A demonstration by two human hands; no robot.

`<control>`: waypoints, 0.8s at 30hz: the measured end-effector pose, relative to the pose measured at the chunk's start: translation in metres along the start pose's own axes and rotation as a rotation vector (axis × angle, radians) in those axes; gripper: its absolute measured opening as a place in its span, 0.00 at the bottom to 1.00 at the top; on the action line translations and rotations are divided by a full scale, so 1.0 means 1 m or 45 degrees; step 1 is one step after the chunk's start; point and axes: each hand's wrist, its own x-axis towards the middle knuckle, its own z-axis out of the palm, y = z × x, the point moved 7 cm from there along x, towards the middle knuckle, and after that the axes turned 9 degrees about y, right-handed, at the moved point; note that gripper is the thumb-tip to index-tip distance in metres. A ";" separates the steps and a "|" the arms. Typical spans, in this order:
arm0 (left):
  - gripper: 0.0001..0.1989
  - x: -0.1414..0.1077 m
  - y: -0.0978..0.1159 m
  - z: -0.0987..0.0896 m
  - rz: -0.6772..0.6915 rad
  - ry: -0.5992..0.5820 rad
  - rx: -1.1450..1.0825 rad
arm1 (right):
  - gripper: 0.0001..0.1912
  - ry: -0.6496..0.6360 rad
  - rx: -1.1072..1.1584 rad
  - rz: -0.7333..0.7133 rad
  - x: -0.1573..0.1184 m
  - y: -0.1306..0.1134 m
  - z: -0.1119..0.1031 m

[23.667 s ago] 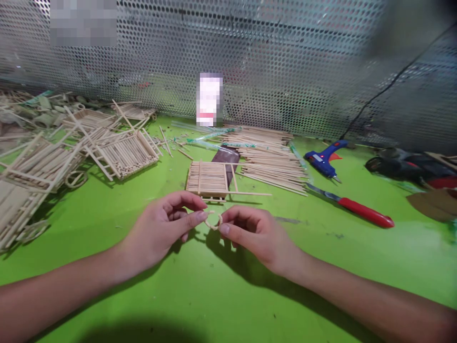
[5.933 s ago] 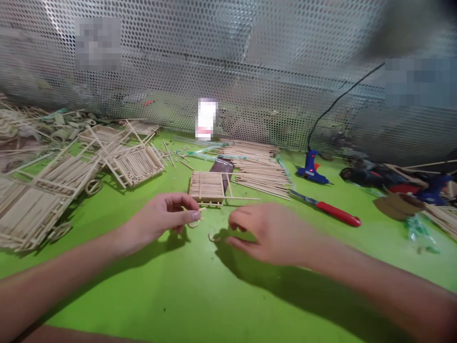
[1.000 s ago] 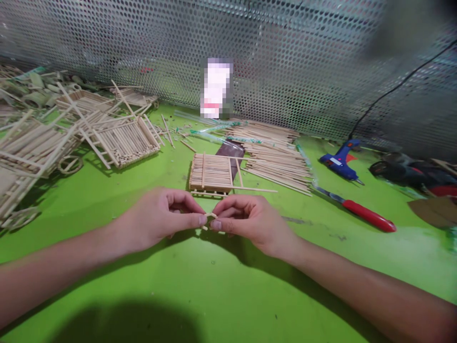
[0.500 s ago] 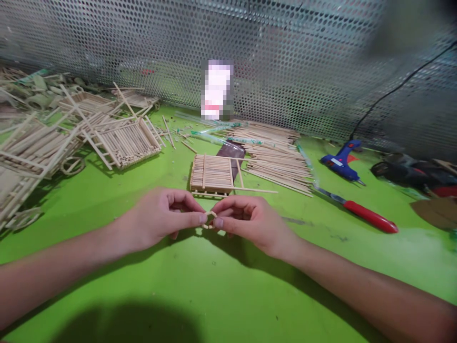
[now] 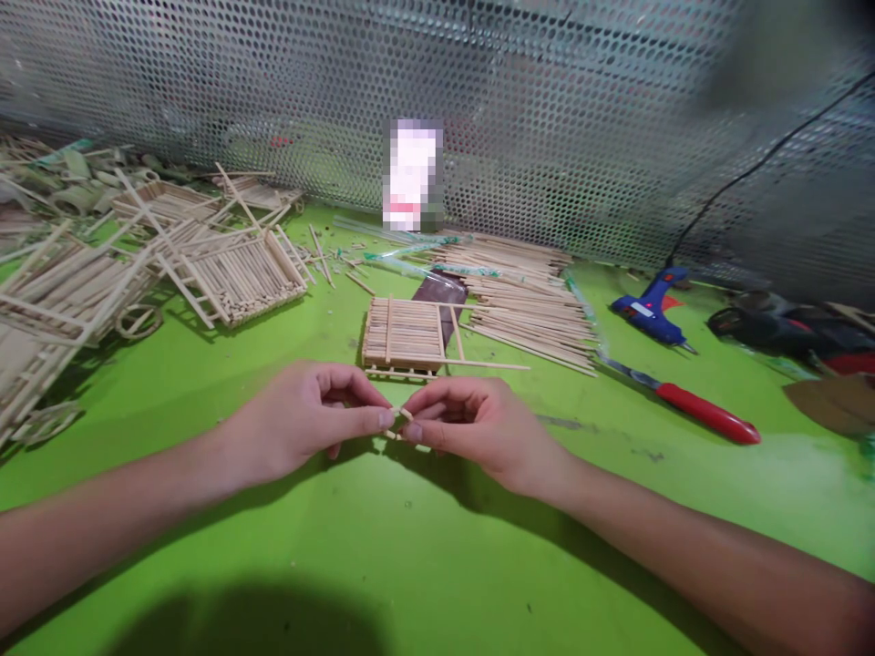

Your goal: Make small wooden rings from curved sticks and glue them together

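Observation:
Between my fingertips is a small ring of short wooden stick pieces (image 5: 406,415), partly covered by the fingers. My left hand (image 5: 321,412) pinches its left side with thumb and fingers. The right side is pinched by my right hand (image 5: 471,421) in the same way. Just beyond the hands lies a small cart body made of wooden sticks (image 5: 405,333), its two long shafts pointing right. It rests partly over a dark brown flat item (image 5: 441,290).
Loose wooden sticks (image 5: 533,314) are piled behind the cart body. To the right lie a blue glue gun (image 5: 653,308) with a cord and a red-handled knife (image 5: 707,415). Several stick carts (image 5: 263,273) crowd the left. A perforated metal panel (image 5: 307,91) stands behind, with a blurred-out phone-like shape (image 5: 412,173).
The ring has turned slightly between my fingertips and less of its opening shows. Both hands stay in nearly the same place, still pinching it.

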 end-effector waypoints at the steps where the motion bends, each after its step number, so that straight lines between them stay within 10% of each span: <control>1: 0.19 0.000 0.000 0.000 0.000 0.002 0.010 | 0.13 0.000 0.000 0.001 0.000 0.000 0.000; 24: 0.18 -0.002 0.006 -0.001 0.047 0.029 0.060 | 0.15 0.019 0.032 0.001 0.002 0.000 -0.001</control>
